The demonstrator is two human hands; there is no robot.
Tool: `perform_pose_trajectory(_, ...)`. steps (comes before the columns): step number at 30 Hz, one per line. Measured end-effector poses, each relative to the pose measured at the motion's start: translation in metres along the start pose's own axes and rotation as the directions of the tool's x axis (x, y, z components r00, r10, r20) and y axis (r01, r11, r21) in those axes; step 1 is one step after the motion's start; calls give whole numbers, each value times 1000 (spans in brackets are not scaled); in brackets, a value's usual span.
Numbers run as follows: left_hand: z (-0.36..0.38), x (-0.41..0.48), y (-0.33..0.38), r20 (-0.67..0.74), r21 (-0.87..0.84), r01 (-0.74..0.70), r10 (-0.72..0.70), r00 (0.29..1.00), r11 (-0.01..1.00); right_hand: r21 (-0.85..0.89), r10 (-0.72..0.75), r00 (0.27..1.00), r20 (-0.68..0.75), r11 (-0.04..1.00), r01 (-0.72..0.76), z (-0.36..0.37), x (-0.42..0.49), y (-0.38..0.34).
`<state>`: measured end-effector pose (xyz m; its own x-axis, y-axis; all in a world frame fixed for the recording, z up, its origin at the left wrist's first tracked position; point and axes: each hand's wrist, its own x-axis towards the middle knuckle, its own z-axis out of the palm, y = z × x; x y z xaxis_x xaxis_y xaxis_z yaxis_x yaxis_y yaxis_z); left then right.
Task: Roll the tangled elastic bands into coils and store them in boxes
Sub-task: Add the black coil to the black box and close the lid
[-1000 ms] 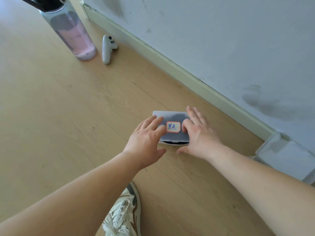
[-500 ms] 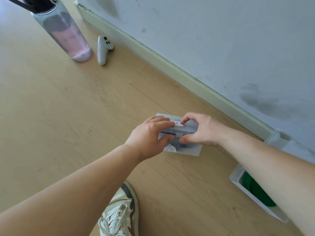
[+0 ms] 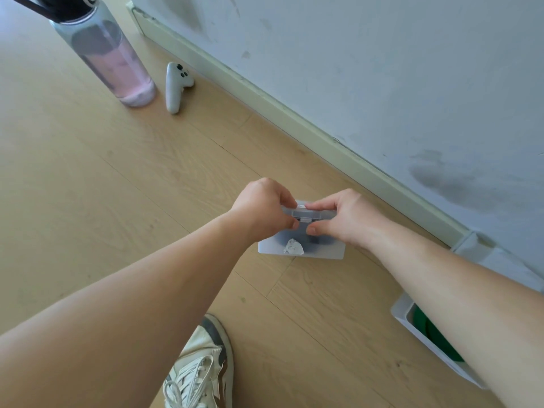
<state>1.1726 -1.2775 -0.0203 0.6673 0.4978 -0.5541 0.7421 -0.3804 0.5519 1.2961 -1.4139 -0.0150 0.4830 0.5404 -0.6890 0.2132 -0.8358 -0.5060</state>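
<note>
Hands meet at the top of a small translucent box (image 3: 309, 251) that sits on the wooden floor (image 3: 117, 187), near the skirting board (image 3: 294, 113) and a little ahead of the person's shoe (image 3: 203, 366). The left hand (image 3: 263, 207) has its fingers (image 3: 287, 198) curled over the box's upper edge and its thumb pressed against the near side, so it pinches that edge. The right hand (image 3: 346, 219) does the same from the other side: its forefinger lies along the top and its thumb sits lower on the front. The 2 thumbs are close together, with a small clear tab (image 3: 304, 219) between them in the middle of the edge. Whether the lid is fully closed cannot be told from this angle. Through the cloudy plastic a dark shape shows inside the box, too blurred to name. A crumpled white scrap (image 3: 293, 248) shows low down at the near wall.

At the right edge of the view, partly hidden by the right forearm, an open white box (image 3: 412, 320) stands on the floor with something green (image 3: 431, 334) in it. Just beyond it a pale flat plastic piece (image 3: 500, 260) leans at the foot of the wall (image 3: 382, 69). Well apart, at the upper left, a water bottle (image 3: 117, 66) with a pink-tinted lower half stands upright. A white handheld controller (image 3: 175, 86) lies just beside it on the floor.
</note>
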Motion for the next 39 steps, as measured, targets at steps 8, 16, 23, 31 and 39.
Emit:
perform_pose_trajectory(8, 0, -1, -2, -24, 6, -5, 5, 1000, 1000, 27, 47, 999, -27, 999, -47, 3, 4, -7)
perform_pose_trajectory(16, 8, -3, -10, -87, -24, -51, 49, 995, 998, 79, 24, 998, -59, 997, -19, 4, 10, -7)
perform_pose_trajectory(23, 17, -4, -23, -186, -68, -114, 99, 977, 991, -4, -86, 995, -41, 996, 86, 6, 2, 2)
perform_pose_trajectory(31, 24, -13, -38, -264, -180, -131, 81, 961, 975, 69, -21, 997, -70, 997, 26, 6, 7, -6)
perform_pose_trajectory(39, 8, -19, -51, -185, -404, -9, -72, 980, 915, 70, -20, 995, -99, 997, 27, 9, 7, -6)
